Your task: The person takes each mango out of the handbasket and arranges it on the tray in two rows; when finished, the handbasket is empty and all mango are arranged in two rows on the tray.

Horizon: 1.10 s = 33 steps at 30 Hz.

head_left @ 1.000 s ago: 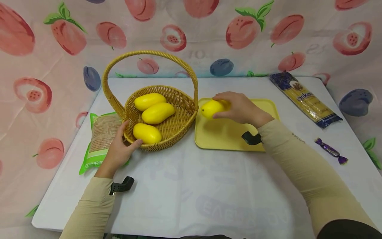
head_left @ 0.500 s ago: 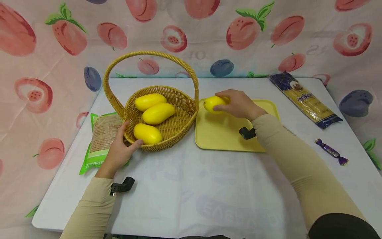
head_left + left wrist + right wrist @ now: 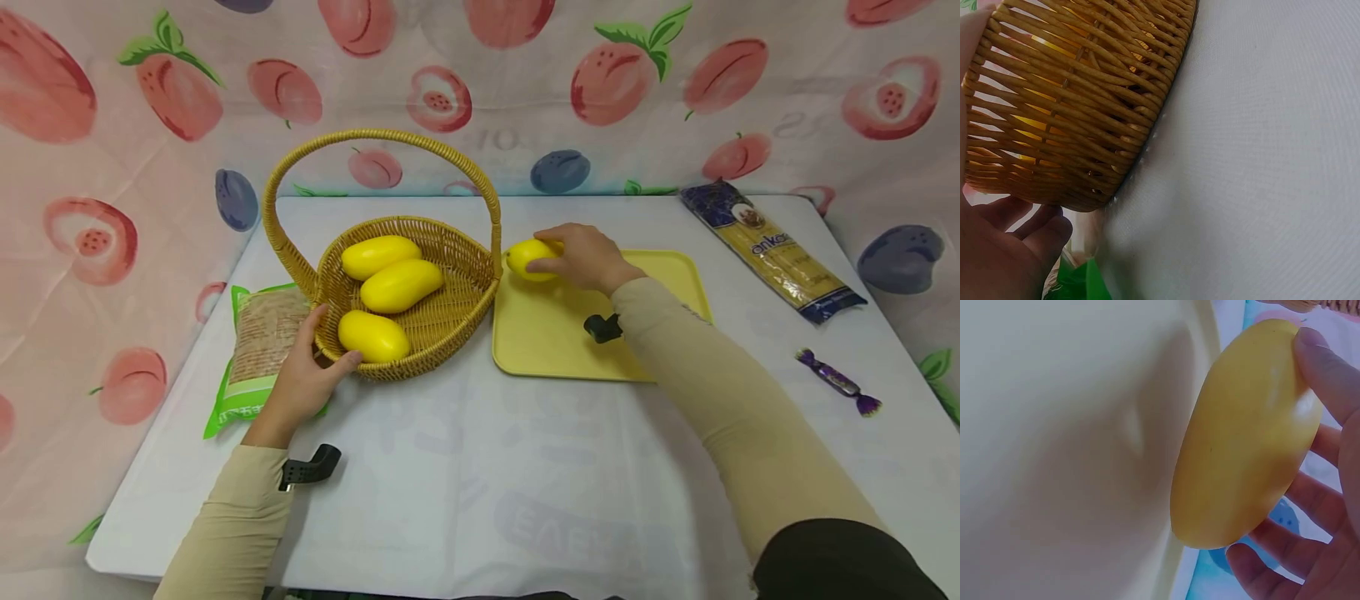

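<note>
Right hand point(image 3: 581, 258) grips mango point(image 3: 531, 260) – over far left corner of tray point(image 3: 547, 342), just right of basket point(image 3: 461, 325). Left hand point(image 3: 307, 375) holds basket's near left rim – three other mangoes point(image 3: 402, 286) inside. Green-edged bag point(image 3: 264, 337) left; packet point(image 3: 772, 250) far right, candy point(image 3: 836, 381) nearer.

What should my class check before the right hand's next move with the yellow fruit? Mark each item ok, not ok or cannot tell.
1. Right hand grips the held fruit: ok, thumb and fingers around it.
2. Left hand on the basket: ok, at its near-left side.
3. Bare floor in the basket: ok, to the right of the three fruits.
4. Direct path leftward into the basket: not ok, the handle appears to stand between.
5. Held fruit fully clear of the tray: cannot tell.
</note>
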Available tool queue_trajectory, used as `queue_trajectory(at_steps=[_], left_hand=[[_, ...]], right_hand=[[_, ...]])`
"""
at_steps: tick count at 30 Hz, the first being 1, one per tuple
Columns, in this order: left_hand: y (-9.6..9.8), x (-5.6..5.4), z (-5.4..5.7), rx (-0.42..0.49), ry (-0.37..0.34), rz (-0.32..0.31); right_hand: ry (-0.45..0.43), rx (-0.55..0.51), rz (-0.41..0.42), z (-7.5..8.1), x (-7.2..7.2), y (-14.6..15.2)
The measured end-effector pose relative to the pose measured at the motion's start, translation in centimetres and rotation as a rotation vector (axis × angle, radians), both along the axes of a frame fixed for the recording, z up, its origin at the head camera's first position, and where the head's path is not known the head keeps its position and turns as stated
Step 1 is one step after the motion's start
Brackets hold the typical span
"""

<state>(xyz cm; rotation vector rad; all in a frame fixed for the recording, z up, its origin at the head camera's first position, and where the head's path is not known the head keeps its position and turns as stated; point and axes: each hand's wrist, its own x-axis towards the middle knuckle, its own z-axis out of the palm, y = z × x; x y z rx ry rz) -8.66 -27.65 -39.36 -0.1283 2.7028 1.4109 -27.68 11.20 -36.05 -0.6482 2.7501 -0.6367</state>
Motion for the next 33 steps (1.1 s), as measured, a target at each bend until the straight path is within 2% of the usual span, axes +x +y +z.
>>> queue_trajectory(at_steps=[6,15,23,30,33], left_hand=[[0.05,0.04,-0.09,0.008,0.002,-0.003],[0.03,0.14,-0.15,0.015,0.006,-0.008],[-0.03,0.18,-0.07,0.007,0.010,-0.007],[0.02,0.19,-0.05,0.009,0.003,-0.004],[-0.03,0.21,-0.08,0.011,0.001,-0.004]], right_hand=[[-0.045,0.025,-0.032,-0.42,-0.35,-0.75],[-0.042,0.015,-0.064,-0.89,-0.58,-1.02],[-0.066,0.020,-0.053,-1.04,-0.68,-0.63],[-0.066,0.035,0.001,-0.85,-0.67,-0.50],[-0.063,0.028,-0.001,-0.80,-0.74,-0.60]])
